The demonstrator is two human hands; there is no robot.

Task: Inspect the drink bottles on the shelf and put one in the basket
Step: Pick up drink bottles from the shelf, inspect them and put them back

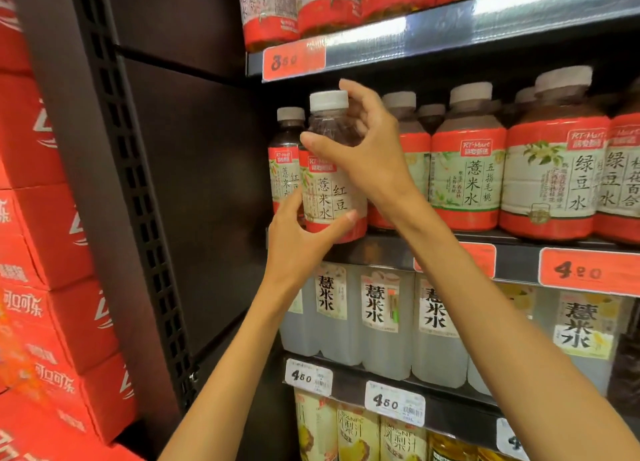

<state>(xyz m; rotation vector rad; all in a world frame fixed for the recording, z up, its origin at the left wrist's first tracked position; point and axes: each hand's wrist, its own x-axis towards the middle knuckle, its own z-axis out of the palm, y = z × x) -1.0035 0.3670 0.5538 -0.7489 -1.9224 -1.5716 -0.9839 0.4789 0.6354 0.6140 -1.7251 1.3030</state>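
From my head camera I look at a store shelf (381,249) packed with drinks. I hold one drink bottle (330,180) with both hands, upright, at the left end of the middle tier and just in front of the row. It has a white cap, dark reddish liquid in its clear shoulder, and a red and pale label printed with large characters.

My right hand (363,148) comes over the top: its fingers (353,95) curl around the bottle's neck just below the cap, and the thumb lies across the shoulder. My left hand (298,235) grips the bottom, the thumb pressed across the lower edge of the label and the other fingers wrapped behind, where I cannot see them.

A second bottle of the same kind (285,159) stands just behind and to the left, partly hidden. To the right is a line of bigger red-labelled bottles (467,169). The tier below carries pale, cloudy bottles (384,318), with price tags (585,270) along the shelf edges. Stacked red cartons (52,287) fill the far left.
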